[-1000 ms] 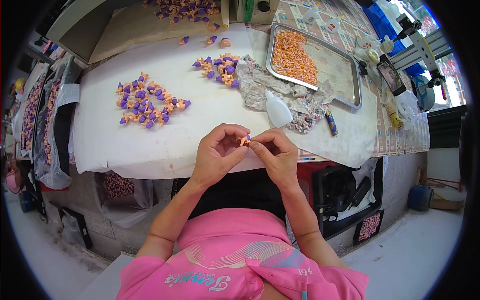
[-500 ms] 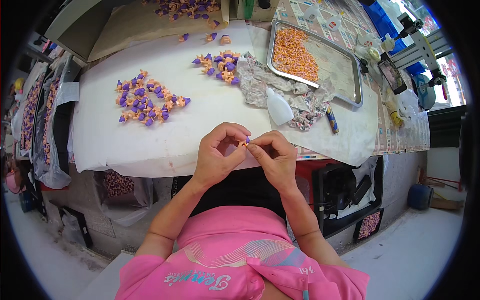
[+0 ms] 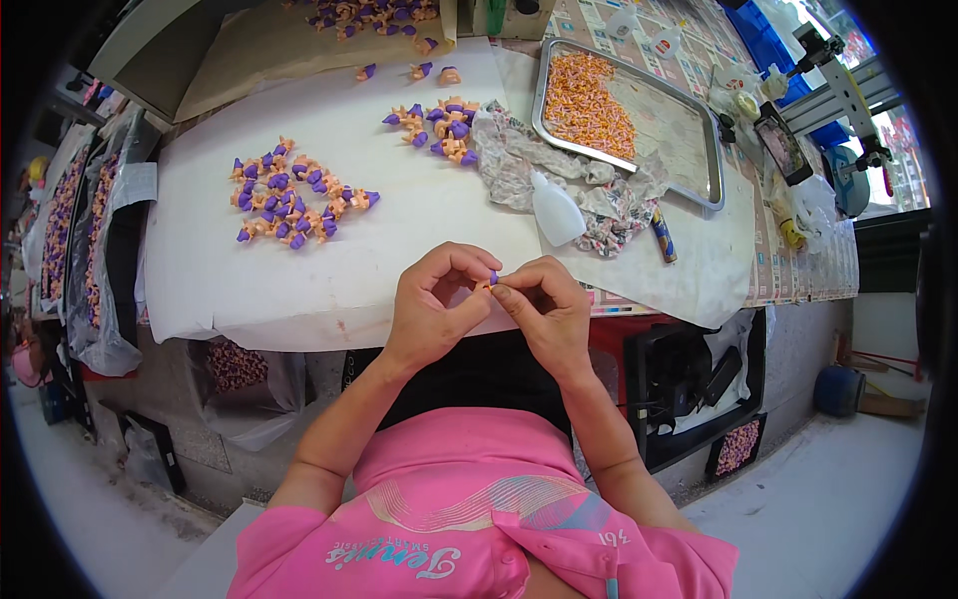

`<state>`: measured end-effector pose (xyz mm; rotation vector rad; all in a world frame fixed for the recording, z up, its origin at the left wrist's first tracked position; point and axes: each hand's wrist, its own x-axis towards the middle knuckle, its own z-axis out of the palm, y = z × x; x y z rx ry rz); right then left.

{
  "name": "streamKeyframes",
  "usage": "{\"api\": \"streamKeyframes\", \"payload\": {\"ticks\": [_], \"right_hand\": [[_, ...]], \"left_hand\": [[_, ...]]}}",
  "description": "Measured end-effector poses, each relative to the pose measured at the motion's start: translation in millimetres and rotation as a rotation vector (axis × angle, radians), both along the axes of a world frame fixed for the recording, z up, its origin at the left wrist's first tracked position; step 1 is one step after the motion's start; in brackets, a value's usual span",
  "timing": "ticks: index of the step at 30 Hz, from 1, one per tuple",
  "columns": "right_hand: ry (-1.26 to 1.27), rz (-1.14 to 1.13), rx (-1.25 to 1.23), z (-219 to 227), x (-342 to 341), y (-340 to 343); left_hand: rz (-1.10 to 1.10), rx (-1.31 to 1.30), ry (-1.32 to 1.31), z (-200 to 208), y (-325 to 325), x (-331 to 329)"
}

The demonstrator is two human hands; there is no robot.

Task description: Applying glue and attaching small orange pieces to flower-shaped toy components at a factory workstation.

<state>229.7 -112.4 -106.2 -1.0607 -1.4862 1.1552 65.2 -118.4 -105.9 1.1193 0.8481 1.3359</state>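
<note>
Above the table's near edge, my left hand pinches a small purple-and-peach figure piece between thumb and fingertips. From the other side my right hand closes thumb and forefinger on the same piece. A speck of orange shows between the fingertips; whether it is a separate part I cannot tell. Fingers cover most of the piece. Similar purple-and-peach pieces lie in a loose cluster to the left on white paper. Another group of them sits farther back, beyond my hands.
A metal tray holds many tiny orange-and-pink parts. Before it lie a crumpled cloth, a white squeeze bottle and a dark blue tube. A phone stands on a mount at right. More pieces are heaped at the back.
Both hands stay nearly in place with the piece still between them. The fingers have shifted slightly, and the piece is turned a little. Nothing else has visibly moved.
</note>
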Motion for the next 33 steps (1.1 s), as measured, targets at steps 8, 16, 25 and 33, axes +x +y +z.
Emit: {"api": "streamKeyframes", "payload": {"ticks": [8,16,25,33], "right_hand": [[0.101,0.035,-0.103,8.1,1.9,1.0],[0.171,0.031,-0.124,17.9,14.2,-1.1],[-0.132,-0.251,0.188,28.9,49.1,18.5],[-0.503,-0.446,0.477,33.4,61.1,52.8]], "left_hand": [[0.014,0.001,-0.032,0.3,-3.3,1.9],[0.041,-0.005,0.012,12.5,2.7,0.3],[0.473,0.486,0.997,28.7,28.2,-48.0],[0.553,0.588,1.068,53.5,42.0,-40.8]]}}
